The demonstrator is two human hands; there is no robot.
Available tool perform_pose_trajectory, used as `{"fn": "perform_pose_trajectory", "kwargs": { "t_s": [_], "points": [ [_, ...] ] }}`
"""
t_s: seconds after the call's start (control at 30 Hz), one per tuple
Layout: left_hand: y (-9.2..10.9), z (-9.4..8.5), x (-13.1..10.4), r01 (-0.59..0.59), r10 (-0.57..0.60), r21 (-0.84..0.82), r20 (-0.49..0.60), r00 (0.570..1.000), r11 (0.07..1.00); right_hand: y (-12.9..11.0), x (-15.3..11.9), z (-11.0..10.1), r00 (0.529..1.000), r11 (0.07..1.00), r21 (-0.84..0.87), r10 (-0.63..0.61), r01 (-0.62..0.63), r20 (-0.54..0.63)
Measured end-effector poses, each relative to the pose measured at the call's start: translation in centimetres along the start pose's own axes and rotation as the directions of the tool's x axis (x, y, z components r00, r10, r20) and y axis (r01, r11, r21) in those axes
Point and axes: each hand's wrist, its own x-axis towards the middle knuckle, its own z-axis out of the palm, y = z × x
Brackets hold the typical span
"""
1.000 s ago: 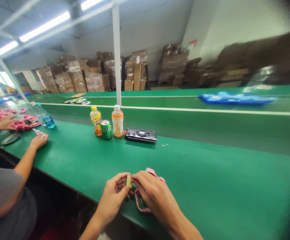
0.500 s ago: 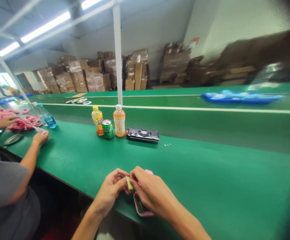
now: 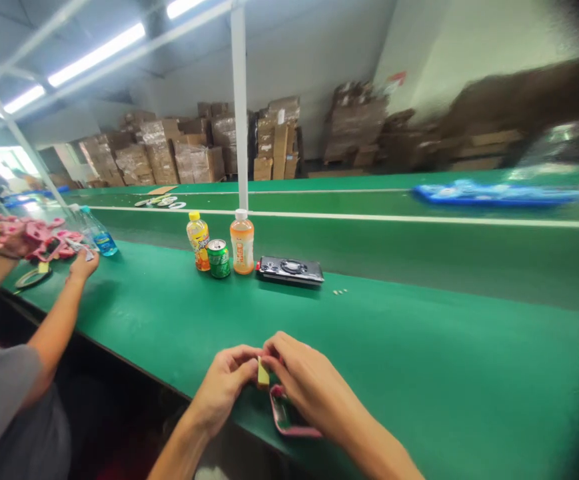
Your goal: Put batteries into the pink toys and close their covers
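Between the thumb and fingers of my left hand (image 3: pixel 226 383) is a small flat yellow piece (image 3: pixel 263 375), held upright. My right hand (image 3: pixel 302 380) is closed in a pinch right against its upper end, and a bit of red or pink shows under those fingers. What exactly the right fingertips grip is hidden. Below my right hand lies a pink-rimmed case-like part (image 3: pixel 296 432) with a dark hollow inside, at the front edge of the green table (image 3: pixel 419 373). My right hand covers part of it.
Ahead stand a yellow-capped bottle (image 3: pixel 198 243), a green can (image 3: pixel 218 260), an orange drink bottle (image 3: pixel 242 243) and a black device (image 3: pixel 290 270). Tiny pale bits (image 3: pixel 340 292) lie beside it. Leftward, a co-worker's hand (image 3: pixel 83 265) is near pink parts (image 3: pixel 49 237) and a blue bottle (image 3: pixel 102 237).
Both my hands have stayed together, and the yellow piece is turned more face-on. More of the pink-rimmed part's lower edge shows. The co-worker's hands have shifted over the pink parts.
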Motion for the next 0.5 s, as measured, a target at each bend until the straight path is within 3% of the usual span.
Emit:
{"fn": "perform_pose_trajectory", "kwargs": {
  "t_s": [0.17,0.3,0.4,0.5],
  "points": [
    [0.0,0.3,0.0,-0.012,0.009,-0.051,-0.055,0.998,0.999,-0.5,0.2,1.6,0.985,0.929,-0.364,-0.124,0.072,-0.121],
    [-0.2,0.4,0.1,-0.028,0.018,-0.083,-0.113,0.993,0.996,-0.8,-0.3,3.2,0.940,0.838,-0.541,-0.239,0.074,-0.243],
    [-0.4,0.2,0.4,-0.035,0.016,-0.115,-0.167,0.986,0.993,-1.1,-1.0,4.4,0.903,0.828,-0.548,-0.321,0.121,-0.286],
    [-0.6,0.0,0.7,-0.046,0.011,-0.151,-0.223,0.975,0.988,-1.7,-2.3,5.6,0.888,0.893,-0.378,-0.361,0.242,-0.284]
  ]
}}
